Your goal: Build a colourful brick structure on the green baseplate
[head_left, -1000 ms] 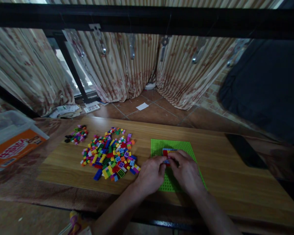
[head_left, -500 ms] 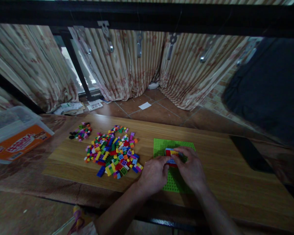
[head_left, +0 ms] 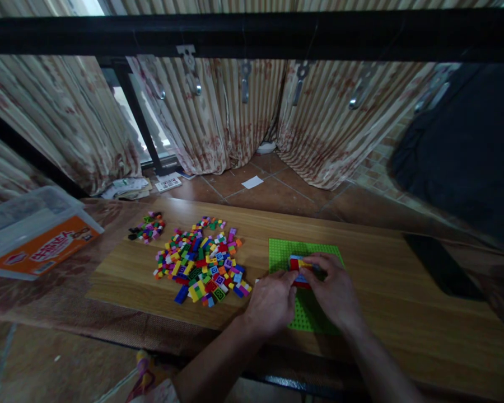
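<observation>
A green baseplate [head_left: 304, 316] lies on the wooden board, partly covered by my hands. On its upper half stands a small block of toy bricks [head_left: 294, 264] in red, yellow and light blue. My left hand [head_left: 273, 299] grips the block's near left side, fingers closed against it. From the right, my right hand [head_left: 334, 285] holds the same block between thumb and fingers. The fingers hide much of the block, so its full shape cannot be seen. A big pile of loose bricks [head_left: 201, 266] in many colours lies left of the plate.
A smaller heap of tiny pieces [head_left: 148, 226] lies at the board's far left. Beyond it stands a clear plastic box [head_left: 37, 235] with an orange label. A dark flat object [head_left: 443, 266] rests at the right. The wooden board [head_left: 386, 313] sits on a brown cloth.
The whole view has shifted a little, so everything appears slightly further right. Both hands stay on the brick block, with the fingers hardly moved.
</observation>
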### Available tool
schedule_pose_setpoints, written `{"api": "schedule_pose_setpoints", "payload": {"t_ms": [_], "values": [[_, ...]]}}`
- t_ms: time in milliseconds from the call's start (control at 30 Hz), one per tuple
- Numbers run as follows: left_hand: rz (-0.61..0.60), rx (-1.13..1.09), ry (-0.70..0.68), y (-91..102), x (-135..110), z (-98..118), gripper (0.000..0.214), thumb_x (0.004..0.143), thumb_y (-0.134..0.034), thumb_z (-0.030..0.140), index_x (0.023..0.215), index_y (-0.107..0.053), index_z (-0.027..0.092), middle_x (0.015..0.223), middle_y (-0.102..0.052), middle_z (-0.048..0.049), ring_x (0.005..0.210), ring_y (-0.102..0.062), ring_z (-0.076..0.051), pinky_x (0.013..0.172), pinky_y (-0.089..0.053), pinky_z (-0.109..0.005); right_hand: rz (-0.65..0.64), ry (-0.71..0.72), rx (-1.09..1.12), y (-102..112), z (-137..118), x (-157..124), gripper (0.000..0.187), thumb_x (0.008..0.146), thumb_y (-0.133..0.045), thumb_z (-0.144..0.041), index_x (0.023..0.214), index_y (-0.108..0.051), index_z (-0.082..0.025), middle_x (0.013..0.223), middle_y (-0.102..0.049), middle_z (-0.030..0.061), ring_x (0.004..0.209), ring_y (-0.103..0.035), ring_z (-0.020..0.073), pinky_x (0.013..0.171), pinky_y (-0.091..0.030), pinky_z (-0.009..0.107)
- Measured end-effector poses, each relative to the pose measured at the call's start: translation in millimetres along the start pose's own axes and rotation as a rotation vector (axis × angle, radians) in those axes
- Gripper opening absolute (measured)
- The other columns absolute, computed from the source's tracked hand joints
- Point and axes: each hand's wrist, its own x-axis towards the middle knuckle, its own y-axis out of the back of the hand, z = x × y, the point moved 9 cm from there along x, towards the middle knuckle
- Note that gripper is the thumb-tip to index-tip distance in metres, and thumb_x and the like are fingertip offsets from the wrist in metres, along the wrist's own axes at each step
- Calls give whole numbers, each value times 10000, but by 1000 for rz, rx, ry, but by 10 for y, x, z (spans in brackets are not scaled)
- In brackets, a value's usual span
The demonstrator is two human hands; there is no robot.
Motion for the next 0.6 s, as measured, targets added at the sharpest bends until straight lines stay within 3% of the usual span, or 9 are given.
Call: {"api": "schedule_pose_setpoints", "payload": {"t_ms": [133,367,533,600], "values": [[66,-88,-9,152,19,-65,345,888,-437,179,1178,-619,215,1025,-686,-73,931,-639,-218,849,-501,-336,-3,15,0,-12,-5,3,232,785,-591,-388,870,-702,-202,998,-621,82,930,-596,234,874,-468,453],[322,-220,145,824,27,-579,263,865,-485,184,1027,-692,173,944,-722,-56,829,-655,-177,766,-494,-268,-25,7,-6,22,49,-5,263,795,-606,-442,903,-695,-219,1033,-626,69,963,-595,241,915,-449,468],[396,-198,231,1063,-8,-850,254,847,-509,181,1008,-704,155,912,-729,-58,815,-656,-183,747,-495,-264,78,159,-16,160,-292,-121,213,854,-569,-406,932,-682,-243,1064,-638,68,1006,-589,245,921,-459,462],[406,-203,234,1088,-13,-894,253,846,-509,178,1001,-708,161,963,-729,-65,870,-656,-188,786,-495,-266,22,241,-4,57,-494,-237,176,879,-553,-361,955,-674,-257,1055,-648,61,1005,-595,237,916,-473,446]]}}
